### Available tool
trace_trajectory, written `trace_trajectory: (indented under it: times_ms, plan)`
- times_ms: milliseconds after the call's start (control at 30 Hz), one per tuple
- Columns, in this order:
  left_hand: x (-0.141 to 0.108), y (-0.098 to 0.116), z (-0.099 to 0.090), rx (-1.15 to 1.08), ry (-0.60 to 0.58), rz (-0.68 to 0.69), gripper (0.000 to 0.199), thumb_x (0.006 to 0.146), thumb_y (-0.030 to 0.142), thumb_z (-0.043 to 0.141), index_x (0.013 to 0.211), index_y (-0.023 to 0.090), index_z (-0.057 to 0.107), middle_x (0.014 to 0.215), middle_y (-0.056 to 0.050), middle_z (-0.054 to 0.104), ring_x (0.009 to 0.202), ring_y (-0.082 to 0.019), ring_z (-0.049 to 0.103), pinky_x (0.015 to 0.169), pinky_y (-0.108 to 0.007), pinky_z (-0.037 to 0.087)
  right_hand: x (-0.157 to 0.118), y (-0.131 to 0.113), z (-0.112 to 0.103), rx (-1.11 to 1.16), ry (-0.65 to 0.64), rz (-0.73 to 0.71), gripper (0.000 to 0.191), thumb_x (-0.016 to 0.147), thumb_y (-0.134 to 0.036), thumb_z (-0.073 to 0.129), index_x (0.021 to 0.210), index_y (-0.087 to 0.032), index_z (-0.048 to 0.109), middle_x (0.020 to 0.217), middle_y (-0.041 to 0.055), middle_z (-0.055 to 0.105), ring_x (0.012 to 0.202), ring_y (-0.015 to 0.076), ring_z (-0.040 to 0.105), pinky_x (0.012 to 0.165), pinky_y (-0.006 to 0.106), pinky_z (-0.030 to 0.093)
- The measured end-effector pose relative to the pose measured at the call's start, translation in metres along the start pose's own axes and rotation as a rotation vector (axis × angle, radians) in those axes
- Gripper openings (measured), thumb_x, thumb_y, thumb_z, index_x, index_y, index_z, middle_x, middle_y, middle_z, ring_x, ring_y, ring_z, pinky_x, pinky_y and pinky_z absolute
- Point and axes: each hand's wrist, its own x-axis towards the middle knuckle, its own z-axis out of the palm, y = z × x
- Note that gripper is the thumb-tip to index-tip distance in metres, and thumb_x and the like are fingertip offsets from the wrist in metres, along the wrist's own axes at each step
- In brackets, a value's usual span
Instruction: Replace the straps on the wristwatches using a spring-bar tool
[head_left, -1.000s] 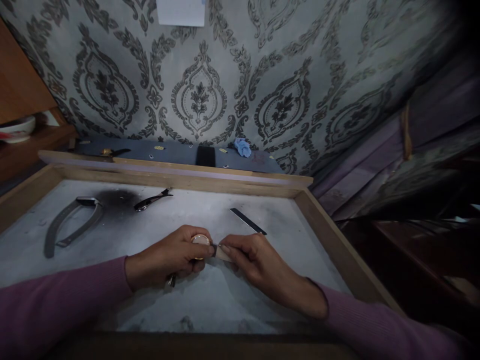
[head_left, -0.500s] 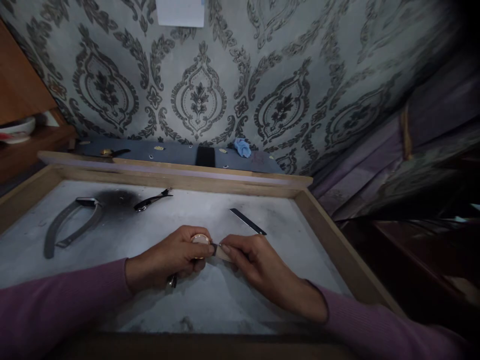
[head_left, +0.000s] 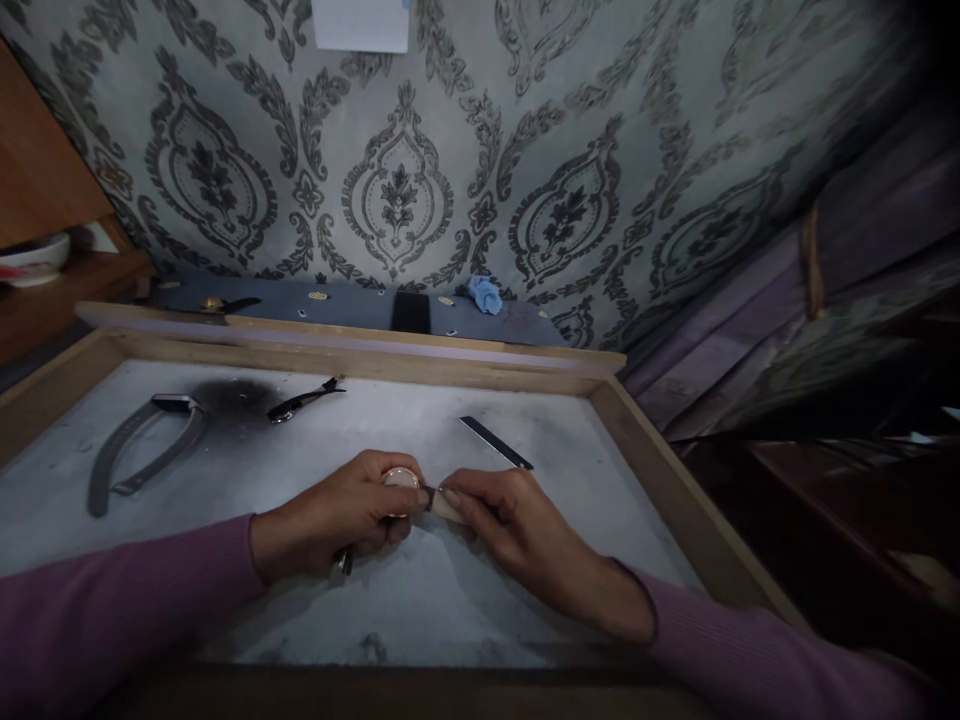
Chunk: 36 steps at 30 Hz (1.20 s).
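My left hand (head_left: 367,505) is closed around a wristwatch (head_left: 403,479) with a round pale dial and gold rim. Part of the watch's far end, dark with a shiny tip, sticks out below that hand. Beside the dial, a dark and beige strap piece (head_left: 446,508) runs across to my right hand (head_left: 510,520), whose thumb and finger pinch it. The fingers cover where strap and case meet. Behind my right hand a dark flat blade (head_left: 496,442) with a bright edge lies on the white surface.
A wooden-rimmed tray (head_left: 420,362) surrounds the work. In it lie a grey-strapped watch (head_left: 109,455) at left and a black hair clip (head_left: 304,400). Past the far rim are a black phone-like slab (head_left: 411,312), a crumpled blue cloth (head_left: 484,295) and a gold-and-black watch (head_left: 225,304).
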Motion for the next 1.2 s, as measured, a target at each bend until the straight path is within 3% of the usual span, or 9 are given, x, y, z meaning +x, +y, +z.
trace_trajectory:
  times_ms: [533,1200]
  plan:
    - [0.0001,-0.0014,-0.0018,0.064,-0.006,0.009,0.020,0.075,0.034,0.062,0.074,0.021,0.047,0.045,0.009,0.047,0.034,-0.004,0.025,0.035,-0.019,0.012,0.0001,-0.0023,-0.0007,-0.027,-0.024,0.018,0.029,0.089,-0.017,0.041,0.061,-0.016,0.046,0.054,-0.0035,0.042,0.051,0.0080,0.034,0.049,0.024,0.023]
    - [-0.0008,0.0010,-0.0001,0.086,0.001,0.018,0.013,0.079,0.023,0.056,0.070,0.021,0.046,0.045,0.008,0.046,0.032,-0.003,0.025,0.034,-0.020,0.011,-0.0010,-0.0015,0.0000,-0.001,-0.023,0.013,0.028,0.089,-0.018,0.040,0.062,-0.016,0.047,0.054,-0.0035,0.040,0.050,0.0078,0.033,0.047,0.024,0.023]
